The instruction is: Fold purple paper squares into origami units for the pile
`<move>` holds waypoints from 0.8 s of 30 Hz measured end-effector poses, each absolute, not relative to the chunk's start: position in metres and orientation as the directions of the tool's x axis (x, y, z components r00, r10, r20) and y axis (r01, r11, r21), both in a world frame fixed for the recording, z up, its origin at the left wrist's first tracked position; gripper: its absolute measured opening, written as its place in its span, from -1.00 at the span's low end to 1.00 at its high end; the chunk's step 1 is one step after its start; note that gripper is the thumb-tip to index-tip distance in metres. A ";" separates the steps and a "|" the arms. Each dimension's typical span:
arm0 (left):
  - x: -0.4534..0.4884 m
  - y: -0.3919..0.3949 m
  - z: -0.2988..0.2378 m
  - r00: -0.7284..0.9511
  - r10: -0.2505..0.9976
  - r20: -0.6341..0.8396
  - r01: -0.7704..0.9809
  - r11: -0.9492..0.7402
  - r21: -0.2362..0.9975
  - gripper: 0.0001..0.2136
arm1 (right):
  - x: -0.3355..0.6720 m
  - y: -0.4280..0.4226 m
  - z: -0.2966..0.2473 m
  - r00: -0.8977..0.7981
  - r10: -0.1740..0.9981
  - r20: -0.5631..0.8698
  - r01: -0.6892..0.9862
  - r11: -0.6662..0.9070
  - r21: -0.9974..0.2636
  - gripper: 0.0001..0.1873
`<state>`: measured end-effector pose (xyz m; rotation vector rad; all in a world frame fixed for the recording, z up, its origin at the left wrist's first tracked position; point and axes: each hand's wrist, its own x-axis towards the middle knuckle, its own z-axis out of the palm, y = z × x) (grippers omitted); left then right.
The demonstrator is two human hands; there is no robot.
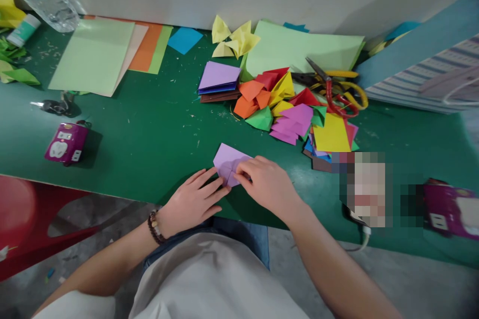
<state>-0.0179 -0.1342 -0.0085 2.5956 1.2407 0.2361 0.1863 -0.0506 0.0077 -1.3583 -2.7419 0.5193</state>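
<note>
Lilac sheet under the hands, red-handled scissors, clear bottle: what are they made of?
Lilac sheet: matte paper, judging by crisp edges and crease lines.
Red-handled scissors: dark grey blade, probably steel; smooth, slightly shiny handles, likely plastic.
Clear bottle: see-through and glossy with bright highlights; likely thin plastic, though glass can't be fully ruled out.

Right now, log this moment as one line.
left hand: spread, touching purple paper | right hand: curled at paper's right side | paper: creased, above green table | beyond: red-handled scissors, folded pale-yellow paper

Pale grey shirt (217,279), blue jeans (259,245), dark beaded bracelet (152,224)
</note>
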 end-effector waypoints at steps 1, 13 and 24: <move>-0.018 -0.134 -0.008 0.621 0.783 0.032 0.742 -0.601 0.296 -0.58 | 0.186 -0.050 0.008 -0.615 0.781 -0.115 0.768 0.558 -0.316 -0.88; -0.016 -0.133 -0.006 0.614 0.789 0.015 0.751 -0.590 0.297 -0.58 | 0.182 -0.048 0.013 -0.558 0.807 -0.190 0.809 0.479 -0.340 -0.86; -0.019 -0.130 -0.003 0.633 0.774 -0.004 0.749 -0.612 0.253 -0.54 | 0.176 -0.050 0.014 -0.495 0.844 -0.207 0.847 0.416 -0.330 -0.84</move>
